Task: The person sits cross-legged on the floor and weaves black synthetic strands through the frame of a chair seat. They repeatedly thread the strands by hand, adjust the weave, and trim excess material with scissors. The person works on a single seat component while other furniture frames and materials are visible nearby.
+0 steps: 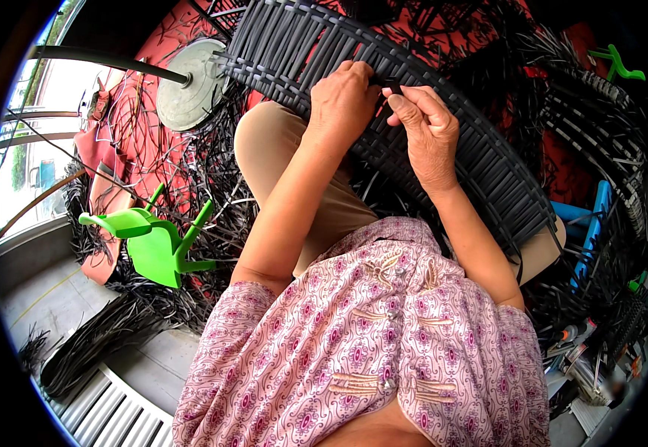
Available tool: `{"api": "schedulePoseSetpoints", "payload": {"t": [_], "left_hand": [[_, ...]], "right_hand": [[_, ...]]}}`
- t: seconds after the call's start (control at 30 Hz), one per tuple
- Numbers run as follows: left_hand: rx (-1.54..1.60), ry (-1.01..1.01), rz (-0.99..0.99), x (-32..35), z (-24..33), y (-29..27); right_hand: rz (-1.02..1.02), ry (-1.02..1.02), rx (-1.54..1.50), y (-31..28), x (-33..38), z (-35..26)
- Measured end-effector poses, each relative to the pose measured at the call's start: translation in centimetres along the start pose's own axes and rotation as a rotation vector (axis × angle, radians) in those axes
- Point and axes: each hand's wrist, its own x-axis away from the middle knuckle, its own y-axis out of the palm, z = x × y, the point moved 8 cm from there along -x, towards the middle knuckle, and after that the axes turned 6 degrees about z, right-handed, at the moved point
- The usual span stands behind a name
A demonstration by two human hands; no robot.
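A long curved panel [473,141] woven from dark grey and black flat strips lies across my knees, bending from the upper left to the lower right. My left hand [341,100] rests on its weave with the fingers curled and the thumb pressed in. Close by on the right, my right hand [430,127] pinches with thumb and forefinger. Between the two hands runs a short black strip [380,104], which both seem to grip; its ends are partly hidden by the fingers and the dark weave.
Loose black strips [212,175] lie tangled over the red floor covering [134,112]. A bright green plastic stool [152,249] lies tipped at left. A round grey base with a pole [182,100] stands beyond it. Blue bars [596,223] and a woven piece [599,141] are at right.
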Motion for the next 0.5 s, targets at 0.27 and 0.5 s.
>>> {"api": "schedulePoseSetpoints", "payload": {"t": [0.27,0.5], "left_hand": [[0.152,0.056,0.022,-0.4,-0.9,-0.3],[0.438,-0.228,-0.127,-0.5,-3.1,0.8]], "right_hand": [[0.055,0.01,0.151,-0.7,-0.8,0.5],[-0.024,0.191,0.345,0.0,-2.0,2.9]]}}
